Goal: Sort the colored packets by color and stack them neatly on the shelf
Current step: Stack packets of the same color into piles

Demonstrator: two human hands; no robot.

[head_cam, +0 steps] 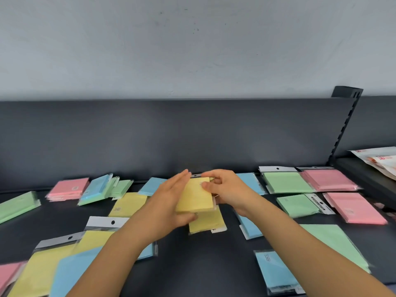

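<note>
Pale grey wall (pixel 192 50) behind; dark grey metal shelf (pixel 192 264) as work surface. Small stack of yellow flat plastic-wrapped packets (pixel 196 196) is held just above shelf centre, tilted, between both hands. Left hand (pixel 169 202): fingers straight, flat along the stack's left edge, thumb under its lower edge. Right hand (pixel 227 189): thumb on the face, fingers curled over the top right corner, pinching it. Step in hand, as judged: squaring up the yellows. To do well: tap edges flush between the palms, keep header ends on one side, then set down on the loose yellow packet (pixel 209 224) lying directly below so one pile forms. Another single yellow packet (pixel 128 203) lies just left; a light blue packet (pixel 249 227) just right. Further right, a green packet pile (pixel 285 182) and a pink packet pile (pixel 327 180) sit side by side, already sorted. Slippery wrappers: risk of the stack fanning.
</note>
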